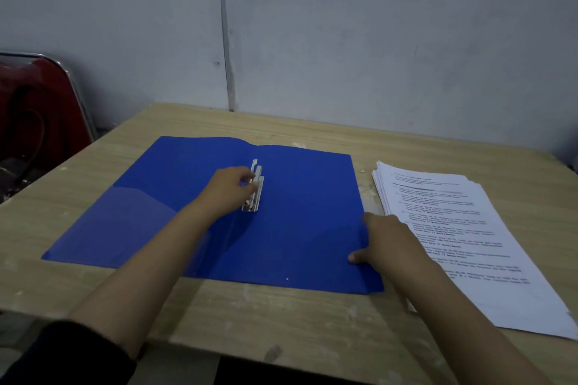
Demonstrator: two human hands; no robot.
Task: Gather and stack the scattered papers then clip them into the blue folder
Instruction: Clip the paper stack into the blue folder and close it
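The blue folder (300,222) lies open and flat in the middle of the frame on the pale wood-grain surface (250,322), its two covers spread to either side of a central fold, with a translucent pocket on the lower part of the left cover. At the fold, a little above the frame's centre, sits the silver metal clip (255,189). The left hand (226,191) reaches in from the lower left and rests at the clip, its fingertips curled onto the metal; the view is slightly blurred there, so whether the fingers actually pinch the clip or only touch it cannot be told. The right hand (391,244) comes in from the lower right and lies palm-down with fingers spread flat across the folder's right edge, pressing on it rather than gripping anything. Just beside that edge, at the right of the frame, the papers (469,244) sit in one gathered stack of printed sheets, slightly fanned at the edges. A red chair (37,103) with a chrome frame stands at the left, against a grey wall (375,40).
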